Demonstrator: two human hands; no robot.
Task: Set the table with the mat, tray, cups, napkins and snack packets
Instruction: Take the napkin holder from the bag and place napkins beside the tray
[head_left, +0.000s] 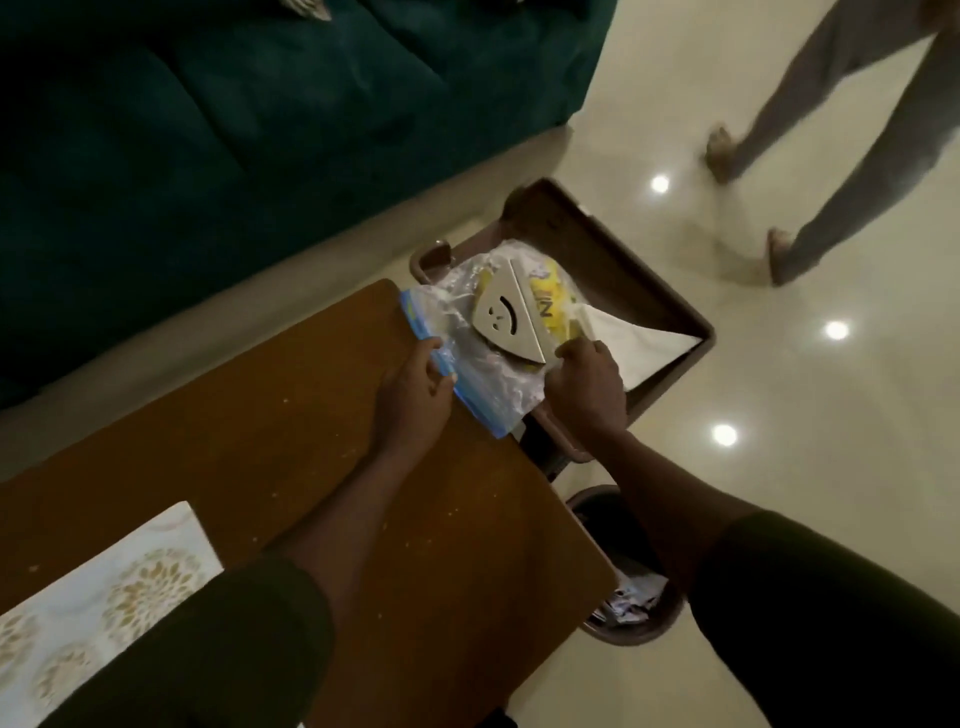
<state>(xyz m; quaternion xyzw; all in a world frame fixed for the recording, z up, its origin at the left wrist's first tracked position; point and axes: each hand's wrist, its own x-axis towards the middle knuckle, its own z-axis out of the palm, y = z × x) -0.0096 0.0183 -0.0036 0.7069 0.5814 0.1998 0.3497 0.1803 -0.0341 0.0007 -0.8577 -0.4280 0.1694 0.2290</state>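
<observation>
Snack packets (550, 291), yellow and sealed in a clear blue-zipped plastic bag (483, 384), lie in the brown tray (623, 260) at the end of the wooden surface (311, 415), where our left grip (415, 384) pinches the zip edge and our right grip (587, 384) clasps its far side, so that, we judge, it lifts level.

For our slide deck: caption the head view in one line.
Left hand and right hand grip a clear blue-edged plastic bag over a brown tray.

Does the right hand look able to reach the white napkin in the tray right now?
Probably yes. The white napkin lies uncovered in the brown tray just beyond the right hand, with nothing between them; the hand would first have to release its grip on the zip bag.
</observation>
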